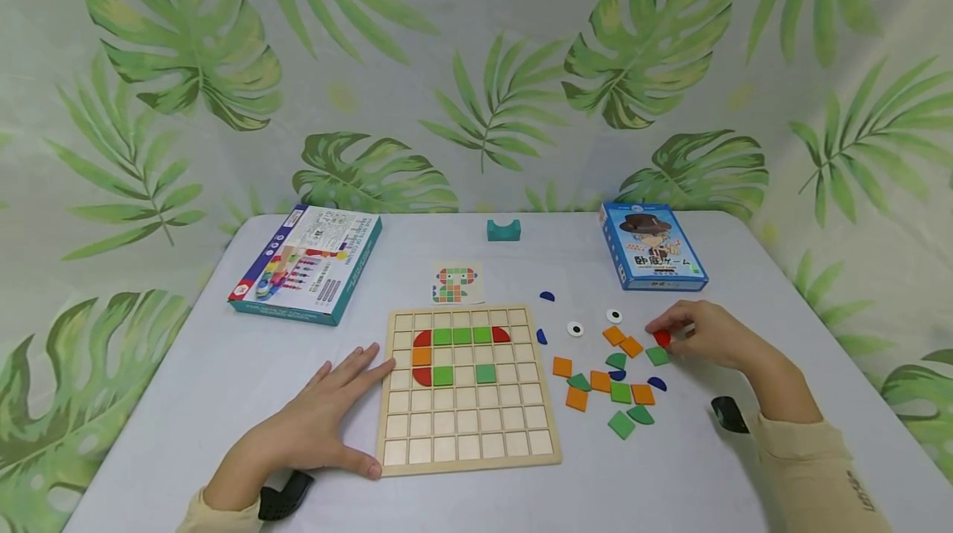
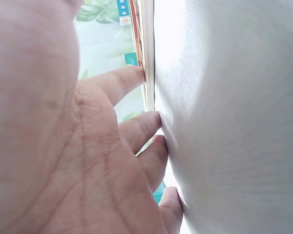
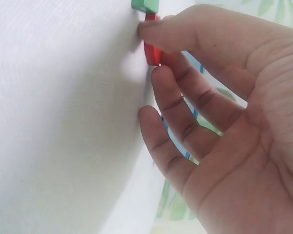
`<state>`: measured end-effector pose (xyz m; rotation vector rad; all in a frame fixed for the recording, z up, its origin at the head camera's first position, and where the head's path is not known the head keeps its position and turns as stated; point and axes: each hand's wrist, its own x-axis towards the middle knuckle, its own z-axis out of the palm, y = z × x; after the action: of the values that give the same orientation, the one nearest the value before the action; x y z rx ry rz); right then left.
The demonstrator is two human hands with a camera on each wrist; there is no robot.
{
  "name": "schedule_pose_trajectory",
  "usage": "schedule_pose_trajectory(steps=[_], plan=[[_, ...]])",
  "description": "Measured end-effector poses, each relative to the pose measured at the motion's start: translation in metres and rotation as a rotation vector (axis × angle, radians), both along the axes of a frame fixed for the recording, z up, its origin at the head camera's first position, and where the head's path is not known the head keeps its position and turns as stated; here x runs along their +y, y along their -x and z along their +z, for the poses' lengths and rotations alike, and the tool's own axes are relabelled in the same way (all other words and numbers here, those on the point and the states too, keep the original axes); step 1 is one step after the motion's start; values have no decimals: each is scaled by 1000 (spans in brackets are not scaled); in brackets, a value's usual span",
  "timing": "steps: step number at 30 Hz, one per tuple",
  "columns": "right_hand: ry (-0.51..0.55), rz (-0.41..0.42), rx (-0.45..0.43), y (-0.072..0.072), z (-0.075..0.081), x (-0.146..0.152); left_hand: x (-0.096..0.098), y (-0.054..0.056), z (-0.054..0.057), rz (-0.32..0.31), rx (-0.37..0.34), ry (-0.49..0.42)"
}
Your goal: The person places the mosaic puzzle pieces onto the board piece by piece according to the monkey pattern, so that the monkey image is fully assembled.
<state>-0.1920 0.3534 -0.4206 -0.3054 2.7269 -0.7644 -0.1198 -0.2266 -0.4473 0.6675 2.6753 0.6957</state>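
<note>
A wooden grid board (image 1: 447,462) lies in the middle of the table, with red quarter-round tiles, several green squares and one orange square (image 1: 421,357) in its upper cells. My left hand (image 1: 320,413) rests spread on the table at the board's left side, its thumb and index fingertip touching the frame. To the right, my right hand (image 1: 703,334) pinches a red quarter-round tile (image 3: 151,48) between thumb and index finger, low over the tabletop. Just beside that tile lies a green square tile (image 1: 658,356). Behind the board is a small printed pattern card (image 1: 456,283).
Loose orange, green and blue tiles are scattered right of the board, along with two white eye discs (image 1: 575,328). At the back stand a flat game box (image 1: 305,264), a teal block (image 1: 504,231) and a blue card-game box (image 1: 652,247). Leaf-patterned cloth hangs behind.
</note>
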Motion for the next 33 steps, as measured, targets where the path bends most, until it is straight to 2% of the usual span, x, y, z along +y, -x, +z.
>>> schedule_pose_trajectory(steps=[17,25,33], plan=[[-38,-59,-1,1,-8,11,0,0,0,-1,1,-1],[-56,-60,36,3,-11,8,1,-1,1,-10,8,-6],[-8,-53,58,3,-8,-7,0,-1,1,1,1,-2]])
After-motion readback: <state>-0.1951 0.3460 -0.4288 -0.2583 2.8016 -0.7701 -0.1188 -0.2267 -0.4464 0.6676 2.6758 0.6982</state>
